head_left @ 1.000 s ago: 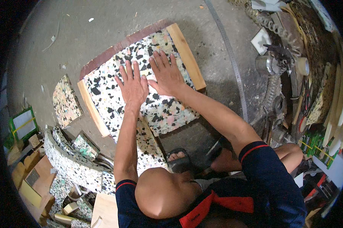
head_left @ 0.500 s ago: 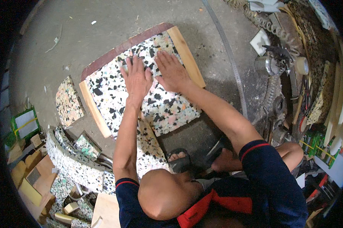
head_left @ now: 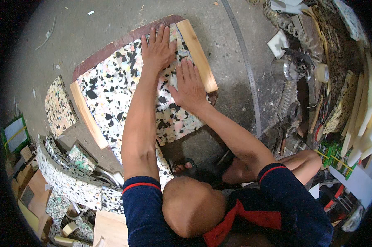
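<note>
Both palms press flat, fingers spread, on the speckled foam sheet [head_left: 124, 99]. Left hand [head_left: 158, 48] lies at the sheet's far edge; right hand [head_left: 190, 84] sits nearer, just beside the wooden strip [head_left: 197, 53]. Probable reason: holding the foam down inside its frame.

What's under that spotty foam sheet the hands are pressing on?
Under the speckled foam sheet, two wooden strips show at its sides and a dark red board along its far edge. What lies beneath its middle is covered by the foam.
</note>
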Tool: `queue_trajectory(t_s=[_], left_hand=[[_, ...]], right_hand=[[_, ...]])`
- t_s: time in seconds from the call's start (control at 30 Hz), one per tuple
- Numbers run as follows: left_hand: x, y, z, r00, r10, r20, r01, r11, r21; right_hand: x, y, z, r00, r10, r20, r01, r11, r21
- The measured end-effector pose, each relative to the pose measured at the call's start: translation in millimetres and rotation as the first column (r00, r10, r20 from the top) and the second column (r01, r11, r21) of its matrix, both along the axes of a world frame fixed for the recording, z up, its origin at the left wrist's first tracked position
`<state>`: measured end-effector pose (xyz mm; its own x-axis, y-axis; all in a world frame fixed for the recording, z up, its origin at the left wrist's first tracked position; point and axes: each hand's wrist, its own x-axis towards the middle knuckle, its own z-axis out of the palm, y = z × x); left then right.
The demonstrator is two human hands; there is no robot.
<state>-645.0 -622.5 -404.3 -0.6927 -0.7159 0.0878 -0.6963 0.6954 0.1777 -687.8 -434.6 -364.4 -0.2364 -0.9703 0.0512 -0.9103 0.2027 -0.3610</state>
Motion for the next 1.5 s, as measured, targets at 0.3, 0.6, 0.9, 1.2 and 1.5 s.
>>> queue_trajectory(t_s=[0.3, 0.6, 0.9, 1.2, 1.5], left_hand=[[39.9, 36.3, 41.6, 0.972, 0.116, -0.207, -0.061, 0.965, 0.254], [374.5, 111.8, 73.0, 0.413, 0.909, -0.063, -0.862, 0.412, 0.294], [330.3, 83.4, 74.9, 0.382, 0.916, -0.120, -0.741, 0.381, 0.553], [291.3, 46.2, 64.3, 0.584, 0.798, -0.146, -0.562, 0.528, 0.637], [209.7, 127.9, 87.5, 0.877, 0.462, -0.134, -0.425, 0.874, 0.236]], right_hand=[[-3.2, -8.5, 8.0, 0.997, 0.021, -0.078, -0.008, 0.987, 0.163], [-48.6, 20.0, 20.3, 0.972, -0.216, -0.096, 0.218, 0.976, 0.006], [-30.0, 29.5, 53.3, 0.804, -0.590, 0.072, 0.546, 0.781, 0.304], [-34.9, 132.8, 42.1, 0.648, -0.739, 0.183, 0.678, 0.670, 0.302], [-50.3, 150.5, 54.2, 0.843, -0.528, 0.105, 0.503, 0.842, 0.194]])
